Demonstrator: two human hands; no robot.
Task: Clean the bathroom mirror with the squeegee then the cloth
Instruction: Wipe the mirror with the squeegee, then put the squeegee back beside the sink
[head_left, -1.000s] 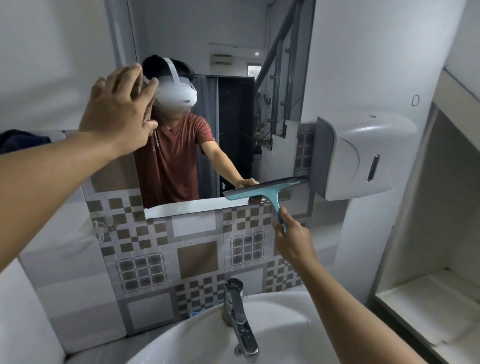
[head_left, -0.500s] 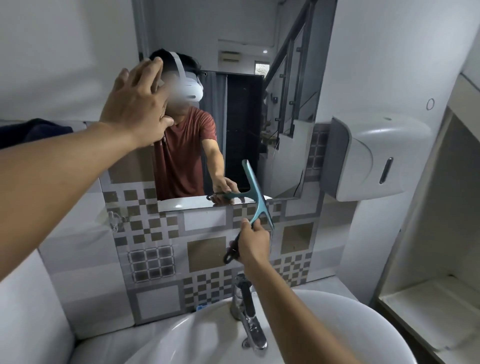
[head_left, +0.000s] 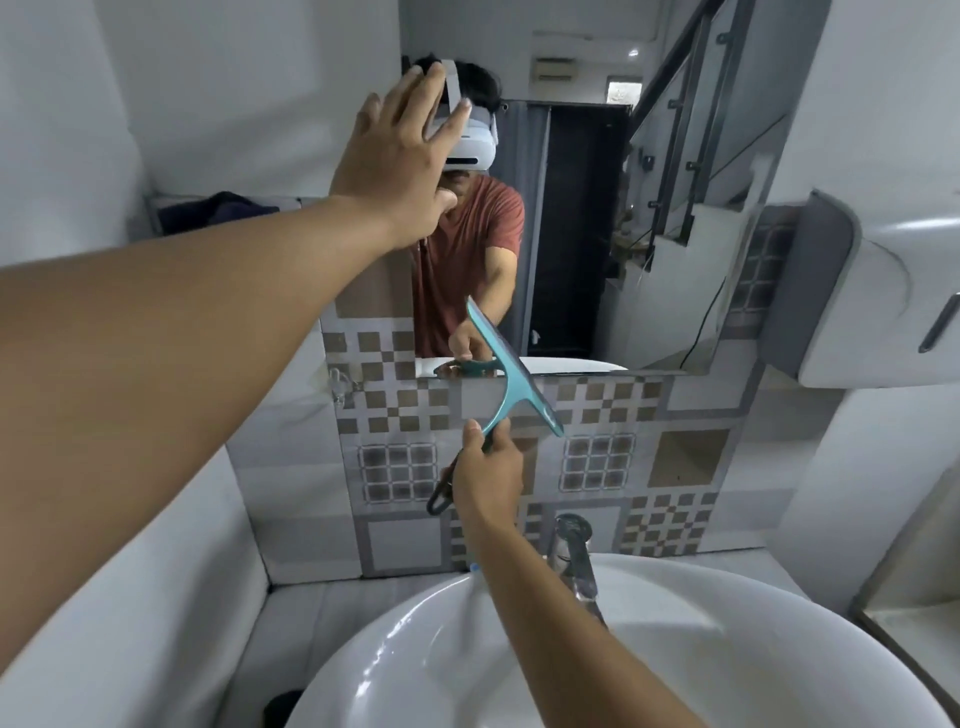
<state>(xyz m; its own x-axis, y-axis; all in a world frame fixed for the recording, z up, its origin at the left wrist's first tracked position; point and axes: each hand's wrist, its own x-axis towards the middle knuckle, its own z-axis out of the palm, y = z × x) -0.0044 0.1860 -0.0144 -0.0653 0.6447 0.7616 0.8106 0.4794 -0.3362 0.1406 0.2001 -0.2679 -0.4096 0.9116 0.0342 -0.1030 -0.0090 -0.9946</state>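
Note:
The wall mirror (head_left: 597, 234) hangs above the sink and reflects a person in a red shirt. My left hand (head_left: 402, 156) lies flat with straight fingers against the mirror's upper left part. A teal squeegee (head_left: 511, 376) is gripped by its handle in my right hand (head_left: 488, 478), just below the mirror's lower edge. Its blade stands nearly upright, tilted left, with the top crossing the mirror's bottom rim. A dark cloth (head_left: 218, 208) lies on the ledge at the left.
A white round sink (head_left: 753, 649) with a chrome tap (head_left: 574, 556) sits below. A white wall dispenser (head_left: 883, 301) hangs right of the mirror. Patterned tiles (head_left: 623, 467) cover the wall under the mirror. A white shelf recess is at the far right.
My right hand swung the squeegee from level at the mirror's lower right to nearly upright, moving left and down below the mirror. My left hand stayed pressed on the glass.

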